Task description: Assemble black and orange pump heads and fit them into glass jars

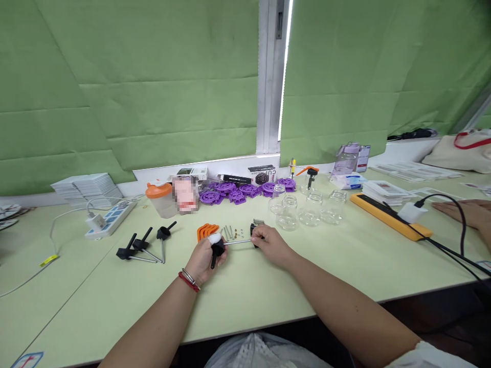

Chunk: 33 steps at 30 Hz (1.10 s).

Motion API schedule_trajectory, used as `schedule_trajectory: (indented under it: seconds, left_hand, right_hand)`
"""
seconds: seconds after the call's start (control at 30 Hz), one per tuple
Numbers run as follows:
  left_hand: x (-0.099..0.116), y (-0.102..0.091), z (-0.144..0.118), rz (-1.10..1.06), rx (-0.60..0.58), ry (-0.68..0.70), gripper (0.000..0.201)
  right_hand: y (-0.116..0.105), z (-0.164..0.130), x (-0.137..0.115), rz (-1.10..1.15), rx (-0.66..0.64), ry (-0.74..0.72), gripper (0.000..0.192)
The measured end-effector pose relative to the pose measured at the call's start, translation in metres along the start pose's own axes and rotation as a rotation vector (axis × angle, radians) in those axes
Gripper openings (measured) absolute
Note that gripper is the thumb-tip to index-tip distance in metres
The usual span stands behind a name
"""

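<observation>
Head view: both hands (left (205, 255), right (270, 243)) grip a metal rod (238, 242).

Both forearms are bare from wrist to elbow, with no sleeves reaching down them. The left hand (203, 258) has a white bandage or finger cot (215, 238) wrapped over one fingertip, and its wrist carries a red cord bracelet (188, 282) stacked with thin silvery bangles (189, 276). The right hand (270, 244) wears nothing, and a white sleeve edge (429, 355) shows at that upper arm.
</observation>
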<state>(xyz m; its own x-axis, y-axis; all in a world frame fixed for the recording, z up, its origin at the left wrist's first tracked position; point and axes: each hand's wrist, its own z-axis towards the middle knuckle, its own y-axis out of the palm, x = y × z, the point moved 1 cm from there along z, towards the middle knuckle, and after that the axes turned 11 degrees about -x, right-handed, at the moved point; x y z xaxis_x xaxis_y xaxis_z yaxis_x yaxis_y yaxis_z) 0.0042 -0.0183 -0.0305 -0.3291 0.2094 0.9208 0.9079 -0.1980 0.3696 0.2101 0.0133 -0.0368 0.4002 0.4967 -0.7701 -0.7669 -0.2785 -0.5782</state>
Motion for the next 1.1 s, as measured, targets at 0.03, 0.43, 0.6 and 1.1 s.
schedule_trajectory:
  seconds: [0.03, 0.43, 0.6, 1.1]
  left_hand:
    - [0.000, 0.000, 0.000, 0.000, 0.003, -0.002, 0.021]
    - [0.001, 0.001, -0.001, 0.026, 0.010, -0.010, 0.022]
    - [0.003, 0.002, -0.002, 0.040, 0.009, 0.008, 0.023]
    - [0.044, -0.019, -0.005, 0.522, 0.493, 0.189, 0.024]
  right_hand:
    - [0.000, 0.000, 0.000, -0.007, -0.003, -0.004, 0.022]
    - [0.000, -0.001, 0.001, -0.046, -0.008, -0.022, 0.022]
    - [-0.002, -0.005, -0.012, -0.180, 0.018, -0.011, 0.007]
    - [-0.029, 0.093, 0.025, -0.372, 0.081, 0.341, 0.015]
